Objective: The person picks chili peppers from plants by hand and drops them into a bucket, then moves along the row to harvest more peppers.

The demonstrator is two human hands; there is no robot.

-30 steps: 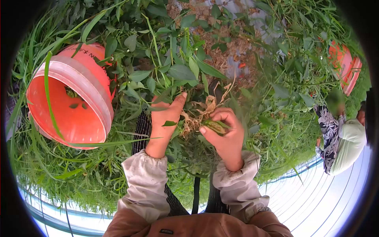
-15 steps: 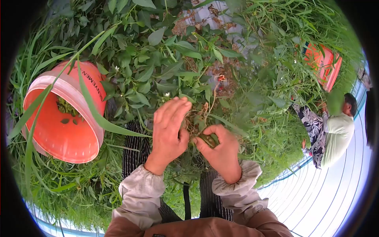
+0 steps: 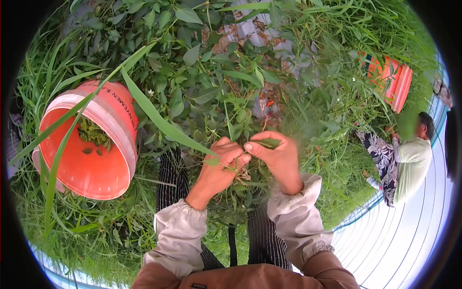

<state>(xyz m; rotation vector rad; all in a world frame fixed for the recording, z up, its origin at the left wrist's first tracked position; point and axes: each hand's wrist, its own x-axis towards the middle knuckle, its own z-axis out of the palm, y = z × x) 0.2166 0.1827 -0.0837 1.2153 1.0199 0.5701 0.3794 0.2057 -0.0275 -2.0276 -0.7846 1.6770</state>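
Among the leaves of a pepper plant (image 3: 207, 94), my two hands meet in the middle of the view. My right hand (image 3: 279, 161) is closed round a green pepper (image 3: 268, 143), its thumb and forefinger pinched together at the stem end. Right beside it, my left hand (image 3: 216, 168) has its fingers curled, with the thumb tip close to the right thumb; whatever it pinches is hidden. A long grass blade crosses just over the left hand. To the left, an orange-red bucket (image 3: 126, 113) lies tilted, with a heap of green peppers (image 3: 94, 132) inside.
Long grass blades (image 3: 163, 123) hang across the bucket's mouth. At the right, another person (image 3: 411, 164) sits among the plants, below a second orange bucket (image 3: 392, 82). Plastic ground sheet and dry leaves (image 3: 267, 108) show between the rows.
My left hand has gone from stretched fingers to curled ones and moved down beside the right. My right hand has risen slightly, still holding the green pepper. The view has shifted a little.
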